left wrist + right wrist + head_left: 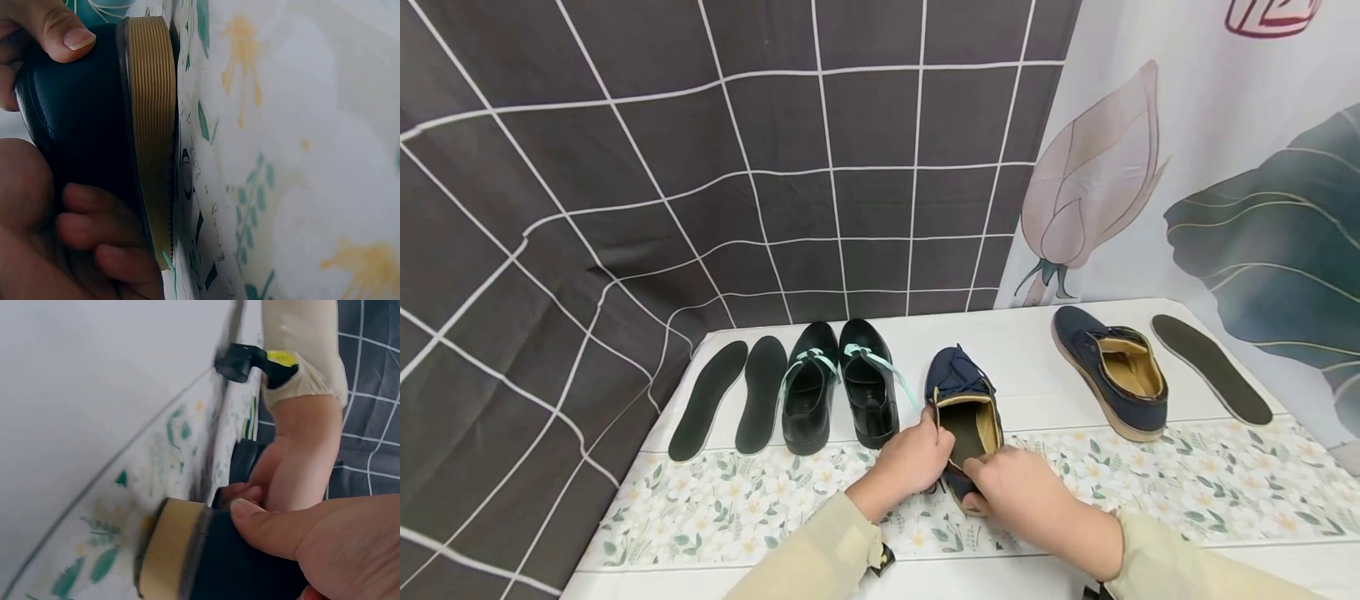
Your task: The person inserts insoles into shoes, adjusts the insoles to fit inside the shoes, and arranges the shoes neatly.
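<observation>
A navy lace-up shoe (958, 379) with a tan lining stands between both hands, its toe pointing away. My left hand (913, 454) holds the left side of its opening, with fingers curled at the rim. At the heel, my right hand (1026, 492) grips the back edge, the thumb against the outside. A dark insole (964, 433) lies inside this shoe, partly covered by the hands. The ribbed tan sole (150, 125) shows close to the cloth in the left wrist view. In the right wrist view, the right thumb (269, 528) presses on the navy heel (240, 569).
Two black shoes (808, 408) with mint laces stand left of the hands, beside two dark insoles (707, 400). Farther right are the other navy shoe (1112, 375) and a single dark insole (1210, 367). A floral strip (722, 508) crosses the white table; a grid-patterned curtain (880, 200) hangs behind.
</observation>
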`<state>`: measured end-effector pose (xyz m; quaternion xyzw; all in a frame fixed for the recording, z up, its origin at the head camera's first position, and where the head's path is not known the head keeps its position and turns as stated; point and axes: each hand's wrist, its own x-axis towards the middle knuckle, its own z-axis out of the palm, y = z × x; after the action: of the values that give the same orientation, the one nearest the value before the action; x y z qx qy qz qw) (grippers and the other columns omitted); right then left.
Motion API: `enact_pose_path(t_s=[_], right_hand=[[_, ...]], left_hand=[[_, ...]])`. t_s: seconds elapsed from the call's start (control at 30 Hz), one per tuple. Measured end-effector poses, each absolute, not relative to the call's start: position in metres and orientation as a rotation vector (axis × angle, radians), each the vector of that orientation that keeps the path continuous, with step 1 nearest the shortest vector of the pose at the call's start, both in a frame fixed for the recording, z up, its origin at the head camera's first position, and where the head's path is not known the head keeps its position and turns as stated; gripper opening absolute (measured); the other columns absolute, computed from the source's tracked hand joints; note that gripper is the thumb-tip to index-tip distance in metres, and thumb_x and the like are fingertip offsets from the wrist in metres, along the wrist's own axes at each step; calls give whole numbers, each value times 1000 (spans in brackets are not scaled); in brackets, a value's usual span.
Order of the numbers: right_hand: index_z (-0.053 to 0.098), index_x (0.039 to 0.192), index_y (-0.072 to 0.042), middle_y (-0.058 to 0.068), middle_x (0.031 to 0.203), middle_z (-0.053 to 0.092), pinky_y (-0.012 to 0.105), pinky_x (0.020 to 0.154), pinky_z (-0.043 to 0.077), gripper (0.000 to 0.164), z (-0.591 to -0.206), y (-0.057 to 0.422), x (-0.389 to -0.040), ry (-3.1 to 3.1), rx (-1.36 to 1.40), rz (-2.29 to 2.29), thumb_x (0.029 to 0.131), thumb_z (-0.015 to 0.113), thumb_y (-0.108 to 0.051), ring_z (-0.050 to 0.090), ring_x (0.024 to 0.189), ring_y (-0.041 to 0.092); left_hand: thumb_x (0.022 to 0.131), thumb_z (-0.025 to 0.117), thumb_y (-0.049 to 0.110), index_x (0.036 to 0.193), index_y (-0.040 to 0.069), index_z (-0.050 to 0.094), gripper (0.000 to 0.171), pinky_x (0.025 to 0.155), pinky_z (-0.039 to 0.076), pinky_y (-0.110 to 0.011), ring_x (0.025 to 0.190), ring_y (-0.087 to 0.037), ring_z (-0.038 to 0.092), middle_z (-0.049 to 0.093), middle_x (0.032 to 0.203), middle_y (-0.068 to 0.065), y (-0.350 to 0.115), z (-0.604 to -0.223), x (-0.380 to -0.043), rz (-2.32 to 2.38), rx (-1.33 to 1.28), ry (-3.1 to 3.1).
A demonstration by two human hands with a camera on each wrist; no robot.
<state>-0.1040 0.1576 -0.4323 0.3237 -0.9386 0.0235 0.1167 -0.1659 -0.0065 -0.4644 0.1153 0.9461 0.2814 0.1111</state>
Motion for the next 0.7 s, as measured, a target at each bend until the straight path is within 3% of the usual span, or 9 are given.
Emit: enact_pose_path(t_s=[0.1,0.17,0.27,0.37,0.47,0.57,0.7], right_hand=[[60,75,-15,-7,63,58,31,50,44,32,-436,158,-101,-2724,953,116,74,86,-34,52,55,14],[61,77,-15,-8,65,59,30,51,43,31,-439,159,-100,-2714,948,151,75,86,-33,50,56,13],[62,79,-16,-9,68,59,29,53,43,28,-444,160,-98,-2703,931,204,75,85,-31,48,59,11],[62,80,-17,-10,69,58,27,53,41,27,-449,162,-96,-2672,930,244,76,85,-30,46,61,9],[62,80,-18,-12,69,57,25,54,40,26,-454,164,-94,-2631,943,266,76,85,-30,44,61,7],[62,81,-19,-12,71,57,25,55,40,25,-456,167,-94,-2598,959,287,77,85,-29,44,63,7],[63,84,-19,-11,74,58,25,58,40,23,-457,170,-93,-2580,973,302,77,84,-29,44,66,8]], left_hand=[[104,32,36,153,-2,31,62,69,49,-39,71,-22,62,71,97,-14,-7,-464,-165,839,346,2754],[105,32,36,152,-3,30,62,72,50,-40,77,-23,64,70,100,-14,-8,-464,-166,855,351,2743],[105,32,38,153,-2,29,62,88,51,-45,103,-28,64,63,123,-20,-11,-463,-165,914,337,2704],[105,36,43,156,1,23,68,103,44,-52,128,-36,53,47,143,-26,-14,-463,-164,1054,303,2616],[103,47,45,159,3,15,77,108,39,-56,136,-40,45,39,151,-28,-17,-464,-164,1291,273,2468],[99,56,43,160,8,14,81,105,43,-53,127,-37,54,45,147,-26,-21,-465,-166,1549,210,2257],[99,57,37,160,13,18,77,98,50,-46,108,-25,61,54,135,-19,-25,-465,-165,1816,103,1961]])
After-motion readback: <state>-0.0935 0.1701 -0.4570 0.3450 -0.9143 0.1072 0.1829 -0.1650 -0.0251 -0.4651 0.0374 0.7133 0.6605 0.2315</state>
